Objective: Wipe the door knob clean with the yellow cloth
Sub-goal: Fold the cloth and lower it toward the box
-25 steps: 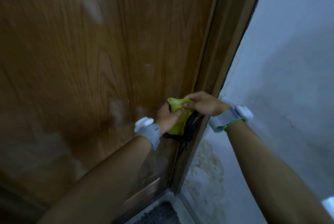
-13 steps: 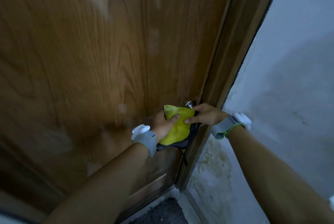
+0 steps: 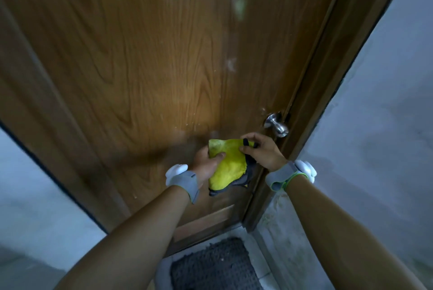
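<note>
Both hands hold the yellow cloth [image 3: 228,163] bunched against the wooden door [image 3: 145,74], low and near its right edge. The left hand [image 3: 207,163] grips the cloth from the left, thumb pressed on top. The right hand [image 3: 263,152] pinches its upper right part, where a dark grey trim shows. The silver door knob [image 3: 276,124] sits bare just above the right hand, close to the door frame [image 3: 328,74], apart from the cloth. Each wrist wears a grey band with a white puck. No writing can be read anywhere. A dark mat [image 3: 215,266] lies at the door's bottom edge.
</note>
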The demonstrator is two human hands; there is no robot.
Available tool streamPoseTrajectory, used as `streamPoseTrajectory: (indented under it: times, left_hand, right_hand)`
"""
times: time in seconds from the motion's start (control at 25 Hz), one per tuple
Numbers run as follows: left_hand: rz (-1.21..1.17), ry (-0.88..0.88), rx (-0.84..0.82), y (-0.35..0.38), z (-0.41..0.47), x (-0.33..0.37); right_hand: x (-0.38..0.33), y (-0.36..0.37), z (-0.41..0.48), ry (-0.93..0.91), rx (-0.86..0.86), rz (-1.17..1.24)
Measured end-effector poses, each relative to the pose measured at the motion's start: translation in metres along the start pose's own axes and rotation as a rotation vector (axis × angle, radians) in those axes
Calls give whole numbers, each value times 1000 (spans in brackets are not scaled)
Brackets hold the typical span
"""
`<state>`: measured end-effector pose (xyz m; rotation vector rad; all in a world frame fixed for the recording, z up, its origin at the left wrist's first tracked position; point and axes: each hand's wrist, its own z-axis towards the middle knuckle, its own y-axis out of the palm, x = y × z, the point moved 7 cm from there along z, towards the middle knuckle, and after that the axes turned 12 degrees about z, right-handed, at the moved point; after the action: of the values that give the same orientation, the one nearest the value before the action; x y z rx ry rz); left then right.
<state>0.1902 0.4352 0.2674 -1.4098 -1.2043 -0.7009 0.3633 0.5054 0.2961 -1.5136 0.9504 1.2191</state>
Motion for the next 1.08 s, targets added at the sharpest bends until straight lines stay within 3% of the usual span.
streamPoseTrajectory:
  times: [0.36,0.6,1.08]
  left_hand:
    - [-63,-202,74,-26,-123,-105]
    - [4,-360,169,-73,-192,-189]
    - [0,-661,192,-136,-278,-336]
  right_hand:
    - [65,84,-92,72,0,-67]
    - [93,173,-153,181,-122,9]
    - [167,327,-220,238,-324,-196]
